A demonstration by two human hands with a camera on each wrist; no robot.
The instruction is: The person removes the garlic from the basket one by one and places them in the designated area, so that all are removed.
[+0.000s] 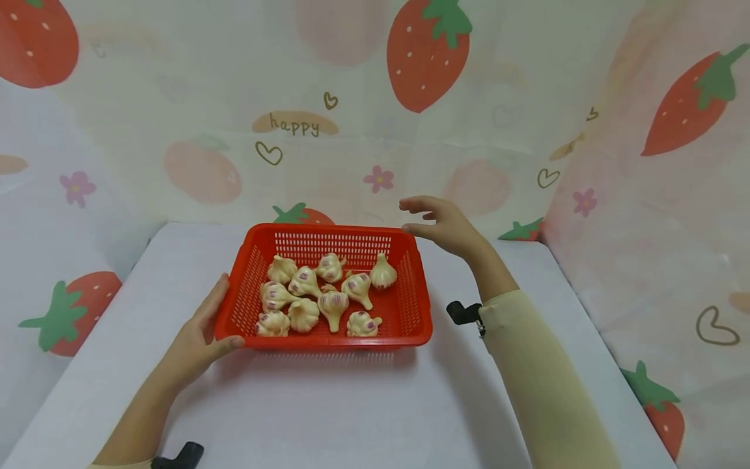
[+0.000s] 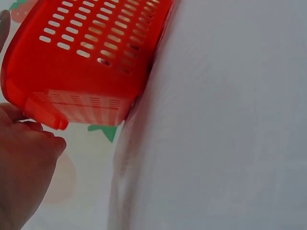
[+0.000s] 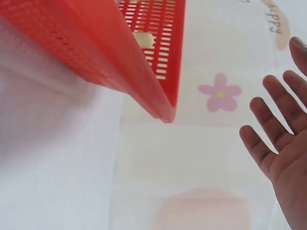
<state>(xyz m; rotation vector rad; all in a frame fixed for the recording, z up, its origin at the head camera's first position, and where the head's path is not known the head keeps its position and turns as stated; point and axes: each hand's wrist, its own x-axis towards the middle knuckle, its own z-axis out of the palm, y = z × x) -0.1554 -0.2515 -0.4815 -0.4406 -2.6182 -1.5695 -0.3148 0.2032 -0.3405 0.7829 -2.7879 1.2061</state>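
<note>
A red plastic basket [image 1: 328,341] with slotted walls sits on the white table, holding several garlic bulbs [image 1: 304,315], pale cream, some with purple patches. My left hand [image 1: 196,342] holds the basket by its left side, the thumb over the near left corner of the rim. The left wrist view has that hand [image 2: 29,163] up against the rim of the basket [image 2: 72,72]. Off the far right corner, my right hand [image 1: 442,225] is raised with nothing in it. Its fingers [image 3: 261,148] are spread apart, away from the basket wall, in the right wrist view.
White cloth covers the table [image 1: 328,417]. Behind it and along both sides hang pale curtains [image 1: 363,78] printed with strawberries, hearts and flowers. A small black device [image 1: 463,312] is worn on the right wrist, another [image 1: 178,456] on the left.
</note>
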